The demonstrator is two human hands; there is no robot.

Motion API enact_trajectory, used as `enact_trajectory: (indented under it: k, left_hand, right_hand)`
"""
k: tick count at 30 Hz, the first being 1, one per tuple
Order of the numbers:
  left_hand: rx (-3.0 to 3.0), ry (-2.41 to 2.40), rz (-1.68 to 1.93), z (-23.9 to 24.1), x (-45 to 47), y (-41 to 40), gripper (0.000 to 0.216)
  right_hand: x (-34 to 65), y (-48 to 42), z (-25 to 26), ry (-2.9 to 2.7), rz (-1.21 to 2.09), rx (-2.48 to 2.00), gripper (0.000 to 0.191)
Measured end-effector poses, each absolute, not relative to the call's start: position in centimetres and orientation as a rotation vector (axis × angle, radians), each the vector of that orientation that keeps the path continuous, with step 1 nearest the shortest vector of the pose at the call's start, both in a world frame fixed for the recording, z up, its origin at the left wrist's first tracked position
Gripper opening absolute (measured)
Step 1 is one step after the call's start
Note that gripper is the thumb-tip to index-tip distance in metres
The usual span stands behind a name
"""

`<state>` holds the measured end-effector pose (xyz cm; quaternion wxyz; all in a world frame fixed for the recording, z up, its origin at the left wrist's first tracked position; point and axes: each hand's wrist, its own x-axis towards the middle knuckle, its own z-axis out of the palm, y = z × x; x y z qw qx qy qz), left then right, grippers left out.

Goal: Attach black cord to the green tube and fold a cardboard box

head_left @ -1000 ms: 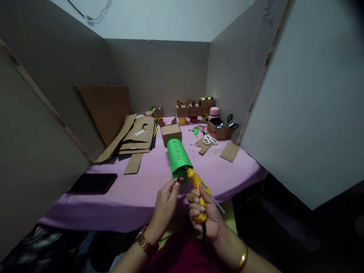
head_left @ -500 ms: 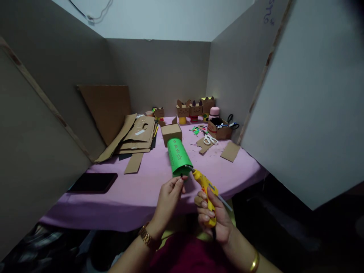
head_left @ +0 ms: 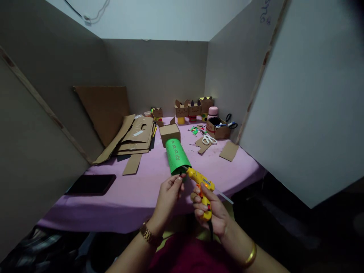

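Note:
A yellow hot glue gun (head_left: 201, 180) is gripped in my right hand (head_left: 214, 212), its nozzle tip at the near opening of a green paper tube (head_left: 176, 154). Stars are drawn along the tube, which lies on its side with a cardboard box (head_left: 170, 132) at its far end. Just below the opening, my left hand (head_left: 170, 191) pinches a small dark piece (head_left: 180, 174) between thumb and finger. Most of that piece is hidden by the fingertips. A clear glue stick (head_left: 224, 196) pokes out of the gun's back.
Stacked cardboard (head_left: 136, 132) and a black tablet or phone (head_left: 91, 184) lie left. White-handled scissors (head_left: 209, 140), paper scraps (head_left: 196, 130) and a tool box (head_left: 218, 131) are right. Cardboard animal figures (head_left: 181, 112) stand at the back. Partition walls enclose the pink-covered table (head_left: 148, 178).
The glue gun has shifted slightly left and tilted, its nozzle closer to my left fingertips and the tube opening. My left hand keeps its pinch. The whole view has shifted a little.

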<state>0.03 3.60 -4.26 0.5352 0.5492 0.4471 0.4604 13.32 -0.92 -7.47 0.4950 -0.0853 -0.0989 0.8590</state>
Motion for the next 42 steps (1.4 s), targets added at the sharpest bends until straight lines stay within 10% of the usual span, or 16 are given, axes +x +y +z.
enact_trajectory:
  k: [42]
  left_hand:
    - [1.294, 1.129, 1.13, -4.7, -1.0, 3.1, 0.034]
  right_hand:
    - [12.5, -1.6, -5.8, -0.03, 2.13, -0.072, 0.021]
